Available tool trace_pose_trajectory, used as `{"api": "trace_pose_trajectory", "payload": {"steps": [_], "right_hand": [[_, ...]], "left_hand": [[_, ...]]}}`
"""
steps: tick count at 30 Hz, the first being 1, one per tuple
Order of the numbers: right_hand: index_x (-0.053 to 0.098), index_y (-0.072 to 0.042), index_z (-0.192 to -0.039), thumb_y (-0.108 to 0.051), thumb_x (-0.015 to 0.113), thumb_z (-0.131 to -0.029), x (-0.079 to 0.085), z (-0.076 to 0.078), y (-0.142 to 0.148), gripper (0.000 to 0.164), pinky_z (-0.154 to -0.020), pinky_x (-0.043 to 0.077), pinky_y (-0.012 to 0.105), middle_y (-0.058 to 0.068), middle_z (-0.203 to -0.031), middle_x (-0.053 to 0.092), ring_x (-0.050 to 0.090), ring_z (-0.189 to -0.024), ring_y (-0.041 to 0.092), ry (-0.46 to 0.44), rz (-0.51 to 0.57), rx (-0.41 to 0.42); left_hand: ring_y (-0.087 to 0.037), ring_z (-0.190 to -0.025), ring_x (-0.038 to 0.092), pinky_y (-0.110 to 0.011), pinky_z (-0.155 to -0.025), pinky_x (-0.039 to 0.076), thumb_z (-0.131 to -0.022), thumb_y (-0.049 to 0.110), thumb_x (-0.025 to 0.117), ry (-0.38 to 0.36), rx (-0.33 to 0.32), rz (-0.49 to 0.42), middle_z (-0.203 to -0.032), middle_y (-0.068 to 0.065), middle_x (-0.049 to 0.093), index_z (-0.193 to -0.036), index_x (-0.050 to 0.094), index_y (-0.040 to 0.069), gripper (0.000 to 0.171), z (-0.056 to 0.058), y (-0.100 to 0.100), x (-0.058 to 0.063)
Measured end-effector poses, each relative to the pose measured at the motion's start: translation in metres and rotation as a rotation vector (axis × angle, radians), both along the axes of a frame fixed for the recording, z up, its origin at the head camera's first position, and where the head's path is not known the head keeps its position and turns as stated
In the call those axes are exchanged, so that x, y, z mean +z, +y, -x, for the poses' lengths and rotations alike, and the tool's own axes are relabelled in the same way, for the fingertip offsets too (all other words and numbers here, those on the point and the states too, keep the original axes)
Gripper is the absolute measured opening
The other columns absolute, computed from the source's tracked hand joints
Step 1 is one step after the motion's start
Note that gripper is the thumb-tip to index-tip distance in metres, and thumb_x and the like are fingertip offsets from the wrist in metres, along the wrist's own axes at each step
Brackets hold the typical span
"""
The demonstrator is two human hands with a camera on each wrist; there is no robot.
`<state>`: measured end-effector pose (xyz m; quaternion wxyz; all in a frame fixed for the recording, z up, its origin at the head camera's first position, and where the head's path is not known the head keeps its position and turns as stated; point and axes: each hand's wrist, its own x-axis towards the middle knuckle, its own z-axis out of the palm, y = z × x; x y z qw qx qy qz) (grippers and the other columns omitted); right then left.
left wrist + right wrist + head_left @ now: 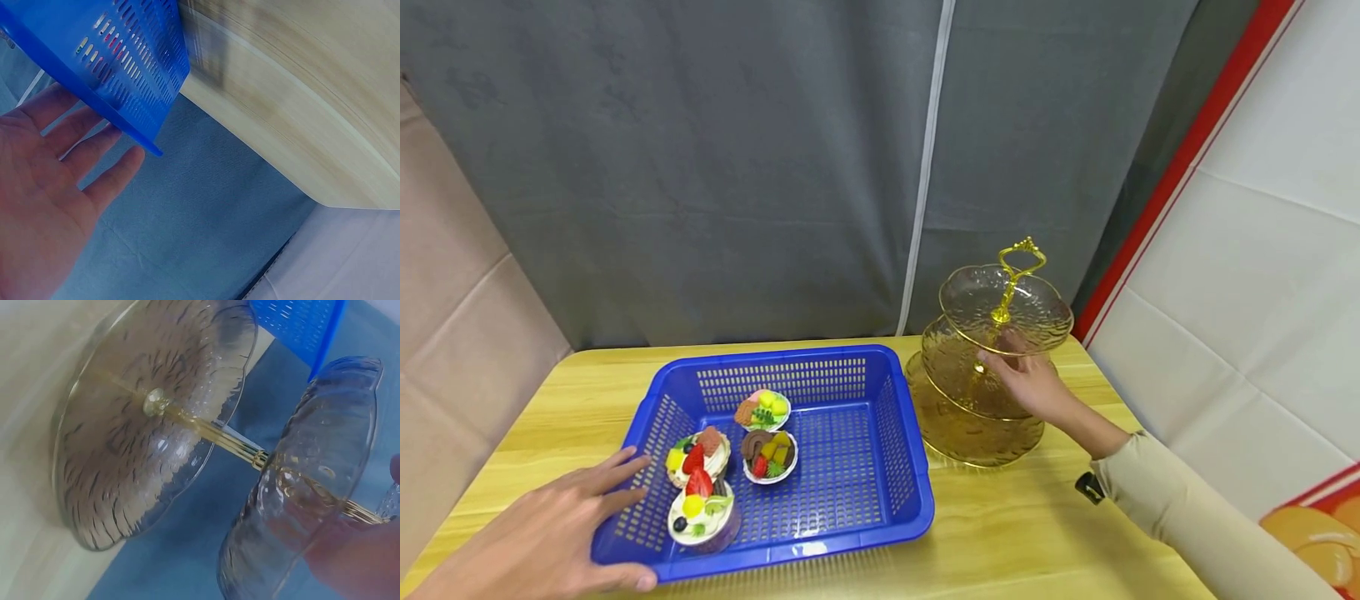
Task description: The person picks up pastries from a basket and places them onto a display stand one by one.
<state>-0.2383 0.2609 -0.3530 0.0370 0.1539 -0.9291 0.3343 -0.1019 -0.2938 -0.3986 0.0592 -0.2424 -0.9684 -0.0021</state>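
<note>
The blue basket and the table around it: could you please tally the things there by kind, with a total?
Fruit-topped cakes, all inside the basket: 4
Blue plastic basket: 1
Three-tier glass cake stand with gold handle: 1
Total: 6

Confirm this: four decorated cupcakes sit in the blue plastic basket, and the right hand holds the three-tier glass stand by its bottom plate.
Not quite. The head view shows the right hand at the middle plate of the three-tier glass stand with gold handle, not the bottom one. Four decorated cupcakes do sit in the blue plastic basket.
</note>
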Motion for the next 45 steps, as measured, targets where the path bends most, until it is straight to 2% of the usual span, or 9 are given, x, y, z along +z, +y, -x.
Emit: {"api": "trace_pose_trajectory", "payload": {"steps": [2, 9, 14, 17, 18, 25, 26, 34, 45], "right_hand": [[0.04, 0.006, -0.146, -0.039, 0.048, -0.105, 0.009, -0.01, -0.004, 0.062, -0.098, 0.046, 0.06, 0.031, -0.138, 0.052, 0.055, -0.123, 0.046, -0.088, 0.035, -0.04], [0.046, 0.008, -0.142, -0.042, 0.047, -0.104, 0.011, -0.028, -0.002, 0.063, -0.098, 0.042, 0.061, 0.028, -0.141, 0.051, 0.051, -0.124, 0.048, -0.013, -0.101, -0.025], [0.049, 0.005, -0.142, -0.035, 0.054, -0.103, 0.012, -0.035, -0.01, 0.056, -0.076, 0.052, 0.046, 0.022, -0.138, 0.057, 0.066, -0.081, 0.036, 0.066, -0.092, 0.032], [0.049, 0.001, -0.143, -0.03, 0.061, -0.1, 0.012, -0.036, -0.02, 0.054, -0.082, 0.054, 0.048, 0.018, -0.14, 0.056, 0.068, -0.086, 0.036, 0.1, -0.057, 0.116], [0.049, -0.001, -0.144, -0.03, 0.064, -0.098, 0.012, -0.036, -0.023, 0.056, -0.089, 0.053, 0.05, 0.017, -0.141, 0.056, 0.067, -0.099, 0.036, 0.111, -0.054, 0.147], [0.042, -0.016, -0.151, -0.036, 0.084, -0.081, 0.019, -0.035, -0.054, 0.084, -0.108, 0.041, 0.05, 0.005, -0.149, 0.05, 0.058, -0.124, 0.027, 0.066, -0.008, 0.408], [0.041, -0.019, -0.152, -0.037, 0.085, -0.079, 0.021, -0.036, -0.059, 0.087, -0.108, 0.041, 0.049, 0.002, -0.15, 0.049, 0.049, -0.135, 0.025, 0.052, 0.0, 0.436], [0.035, -0.022, -0.155, -0.041, 0.087, -0.075, 0.035, -0.034, -0.094, 0.097, -0.11, 0.038, 0.047, 0.001, -0.152, 0.045, 0.047, -0.136, 0.021, -0.051, 0.013, 0.558], [0.036, -0.018, -0.154, -0.036, 0.089, -0.074, 0.034, -0.026, -0.132, 0.097, -0.111, 0.039, 0.037, 0.001, -0.15, 0.048, 0.046, -0.136, 0.015, -0.061, 0.001, 0.68]], "left_hand": [[-0.048, -0.122, 0.053, -0.065, -0.087, 0.049, -0.065, 0.08, 0.069, -0.003, -0.001, 0.0, -0.138, -0.018, 0.057, -0.111, 0.075, 0.01, 0.084, 0.0, 0.001, 0.0], [-0.048, -0.122, 0.053, -0.065, -0.088, 0.048, -0.065, 0.081, 0.068, -0.018, 0.011, 0.015, -0.138, -0.018, 0.057, -0.111, 0.076, 0.011, 0.084, 0.001, 0.001, 0.001], [-0.048, -0.122, 0.053, -0.065, -0.087, 0.048, -0.065, 0.081, 0.069, -0.016, 0.006, 0.011, -0.138, -0.018, 0.057, -0.111, 0.075, 0.011, 0.084, 0.001, 0.001, 0.0], [-0.048, -0.122, 0.053, -0.065, -0.087, 0.048, -0.065, 0.08, 0.069, -0.012, 0.003, 0.004, -0.138, -0.019, 0.057, -0.112, 0.075, 0.01, 0.084, 0.001, 0.0, -0.001], [-0.048, -0.122, 0.053, -0.066, -0.087, 0.048, -0.065, 0.08, 0.069, -0.013, 0.003, 0.003, -0.138, -0.018, 0.057, -0.112, 0.075, 0.01, 0.084, 0.001, 0.0, -0.001], [-0.048, -0.122, 0.053, -0.065, -0.085, 0.049, -0.065, 0.079, 0.07, -0.013, 0.005, -0.009, -0.138, -0.018, 0.057, -0.111, 0.075, 0.01, 0.083, 0.001, 0.0, -0.001], [-0.048, -0.122, 0.053, -0.065, -0.085, 0.049, -0.065, 0.079, 0.07, -0.015, 0.007, -0.007, -0.138, -0.018, 0.057, -0.111, 0.075, 0.011, 0.083, 0.001, 0.0, -0.001], [-0.048, -0.122, 0.053, -0.066, -0.085, 0.049, -0.065, 0.08, 0.069, -0.033, 0.022, 0.009, -0.138, -0.018, 0.057, -0.112, 0.076, 0.012, 0.083, 0.001, 0.001, 0.0], [-0.047, -0.122, 0.053, -0.065, -0.085, 0.05, -0.065, 0.082, 0.067, -0.04, 0.035, 0.017, -0.138, -0.018, 0.057, -0.112, 0.076, 0.011, 0.086, 0.001, 0.002, 0.0]]}}
